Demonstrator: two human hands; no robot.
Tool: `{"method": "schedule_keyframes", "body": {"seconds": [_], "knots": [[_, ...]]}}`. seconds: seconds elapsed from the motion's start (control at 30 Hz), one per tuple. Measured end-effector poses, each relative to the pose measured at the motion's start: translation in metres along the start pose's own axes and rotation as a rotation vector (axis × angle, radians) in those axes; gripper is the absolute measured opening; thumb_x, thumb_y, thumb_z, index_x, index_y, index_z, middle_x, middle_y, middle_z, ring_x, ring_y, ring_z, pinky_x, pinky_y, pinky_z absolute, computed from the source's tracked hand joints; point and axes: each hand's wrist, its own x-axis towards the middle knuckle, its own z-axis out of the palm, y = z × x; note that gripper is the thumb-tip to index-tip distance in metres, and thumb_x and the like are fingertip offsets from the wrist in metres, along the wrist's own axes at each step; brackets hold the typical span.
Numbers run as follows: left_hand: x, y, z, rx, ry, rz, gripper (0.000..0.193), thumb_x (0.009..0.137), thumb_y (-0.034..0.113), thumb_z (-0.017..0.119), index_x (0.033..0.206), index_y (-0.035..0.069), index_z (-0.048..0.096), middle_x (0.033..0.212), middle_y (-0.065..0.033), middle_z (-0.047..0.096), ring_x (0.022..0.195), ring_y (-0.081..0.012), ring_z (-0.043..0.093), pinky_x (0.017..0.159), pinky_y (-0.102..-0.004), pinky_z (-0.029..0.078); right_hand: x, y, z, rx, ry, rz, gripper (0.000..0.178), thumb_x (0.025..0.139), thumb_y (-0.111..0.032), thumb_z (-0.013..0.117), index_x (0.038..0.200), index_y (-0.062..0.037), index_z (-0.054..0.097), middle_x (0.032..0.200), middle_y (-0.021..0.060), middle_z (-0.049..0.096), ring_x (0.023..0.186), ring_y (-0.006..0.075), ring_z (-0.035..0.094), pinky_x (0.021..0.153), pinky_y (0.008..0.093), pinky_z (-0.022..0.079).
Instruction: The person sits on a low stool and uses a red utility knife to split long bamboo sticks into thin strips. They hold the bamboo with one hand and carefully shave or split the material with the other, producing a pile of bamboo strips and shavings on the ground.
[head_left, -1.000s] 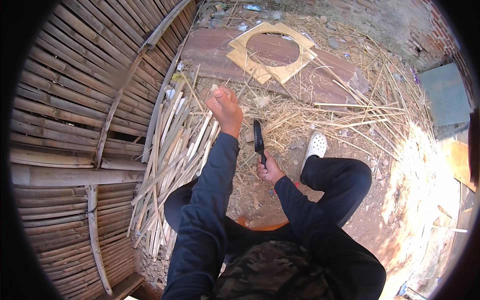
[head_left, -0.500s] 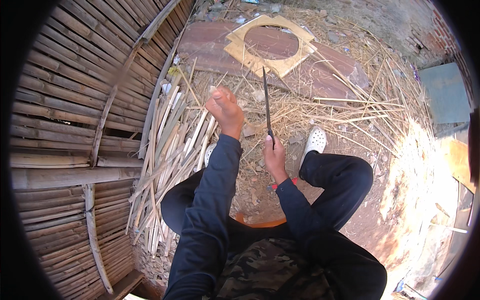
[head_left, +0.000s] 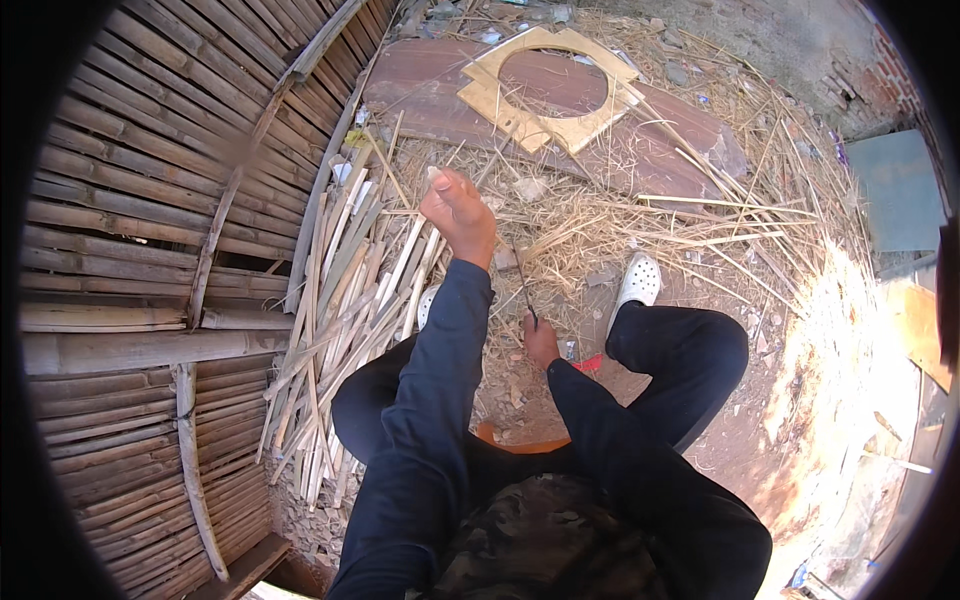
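Observation:
My left hand is raised over the ground, its fingers curled closed. A small pale tip shows at its top, but what it grips is hidden. Lower and to the right, my right hand is wrapped round the handle of a long dark-bladed knife. The blade points away from me and looks foreshortened, apart from the left hand. A heap of split bamboo strips lies left of my legs, close to the left hand.
A bamboo slat wall rises on the left. Ahead, a yellowish board with a round hole rests on a reddish-brown panel. Straw and shavings litter the ground. A red object lies by my right wrist.
My right hand has come down toward me with the knife, whose blade now appears much shorter. The left hand stays raised and closed, nearly in place. The view has shifted slightly.

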Motion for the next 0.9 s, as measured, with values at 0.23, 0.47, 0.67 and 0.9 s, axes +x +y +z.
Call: {"method": "schedule_keyframes", "body": {"seconds": [0.23,0.47,0.67,0.9], "knots": [[0.018,-0.002,0.007,-0.032,0.035,0.035,0.062,0.093,0.059,0.044,0.060,0.009,0.032,0.057,0.0039,0.031,0.052,-0.0064,0.028,0.048,-0.0255,0.021,-0.001,-0.105,-0.038,0.528,-0.117,0.218,0.048,0.095,-0.051,0.044,0.080,-0.0067,0.049,0.051,0.0002,0.037,0.042,0.0132,0.037,0.041,0.0337,0.031],[0.021,-0.002,0.005,0.030,0.047,0.055,0.063,0.094,0.059,0.042,0.058,0.010,0.029,0.054,0.0052,0.027,0.050,-0.0062,0.026,0.047,-0.0271,0.019,-0.015,-0.107,-0.025,0.180,0.176,-0.494,0.031,0.096,-0.031,0.049,0.091,-0.0009,0.054,0.060,0.0114,0.051,0.056,0.0211,0.054,0.055,0.0355,0.043],[0.014,-0.011,0.000,0.001,0.016,0.007,0.061,0.095,0.056,0.043,0.059,0.010,0.027,0.055,0.0055,0.028,0.052,-0.0056,0.027,0.047,-0.0280,0.019,0.029,-0.030,-0.035,0.308,-0.369,0.417,0.054,0.094,-0.058,0.040,0.072,-0.0095,0.049,0.048,0.0054,0.040,0.038,0.0191,0.042,0.037,0.0352,0.033],[0.026,-0.009,0.013,0.057,0.017,0.079,0.058,0.097,0.051,0.043,0.060,0.008,0.028,0.055,0.0056,0.028,0.055,-0.0059,0.026,0.049,-0.0296,0.020,0.008,-0.118,-0.047,0.443,-0.138,0.018,0.052,0.094,-0.054,0.046,0.072,-0.0071,0.046,0.053,0.0008,0.035,0.045,0.0137,0.034,0.042,0.0320,0.030]]}}
